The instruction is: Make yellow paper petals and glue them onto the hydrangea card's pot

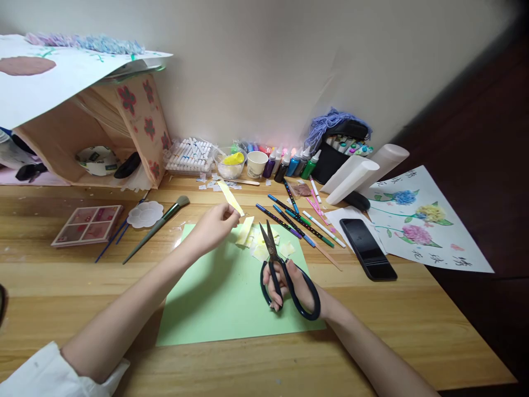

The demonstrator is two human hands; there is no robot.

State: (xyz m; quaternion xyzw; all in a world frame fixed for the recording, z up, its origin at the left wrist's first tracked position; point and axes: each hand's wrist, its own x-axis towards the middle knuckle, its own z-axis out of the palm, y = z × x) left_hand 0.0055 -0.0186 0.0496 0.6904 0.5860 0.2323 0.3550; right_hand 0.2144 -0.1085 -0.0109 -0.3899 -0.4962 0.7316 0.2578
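Observation:
Between its pinched fingers, my left hand (217, 227) holds one end of a narrow yellow paper strip (230, 197), above the back left part of a green sheet (206, 309). My right hand (291, 284) grips black-handled scissors (271, 245), its fingers through the loops. The blades are slightly parted and point away from me, with nothing seen between them. Several pale yellow paper pieces (260, 252) lie on the green sheet around the blade tips, and a folded yellow strip (245, 231) is near my left hand.
Several markers (324, 229) lie behind the scissors, with a black phone (367, 249) and flower drawing (417, 220) to the right. Paint bottles (293, 164), a paper cup (257, 164) and a bowl (232, 164) line the wall. A brush (159, 225) and decorated box (142, 116) are left.

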